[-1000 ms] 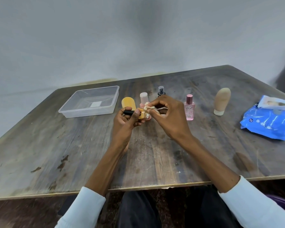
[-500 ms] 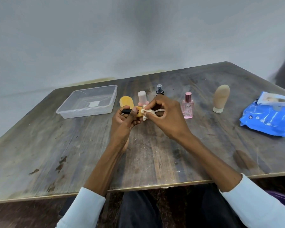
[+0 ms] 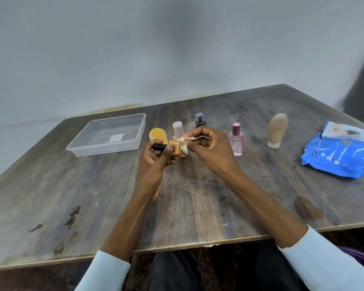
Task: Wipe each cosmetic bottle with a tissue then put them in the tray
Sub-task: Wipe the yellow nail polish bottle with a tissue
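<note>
My left hand (image 3: 156,159) grips a small yellow bottle with a black cap (image 3: 173,149), held sideways above the table. My right hand (image 3: 210,151) pinches a crumpled white tissue (image 3: 184,143) against the bottle's base. Behind my hands stand a yellow tube (image 3: 158,135), a pink bottle with a pale cap (image 3: 178,130) and a small black spray bottle (image 3: 200,120), partly hidden by my fingers. To the right stand a pink perfume bottle (image 3: 236,139) and a beige tube (image 3: 276,130). The clear plastic tray (image 3: 88,143) sits at the back left with no bottles in it.
A blue pack of wipes (image 3: 338,158) lies at the right edge of the worn wooden table (image 3: 72,196). A grey wall rises behind the table. My knees show below the near table edge.
My right hand has shifted the tissue slightly over the end of the yellow bottle. My left hand keeps its hold; the view has dipped a little.
</note>
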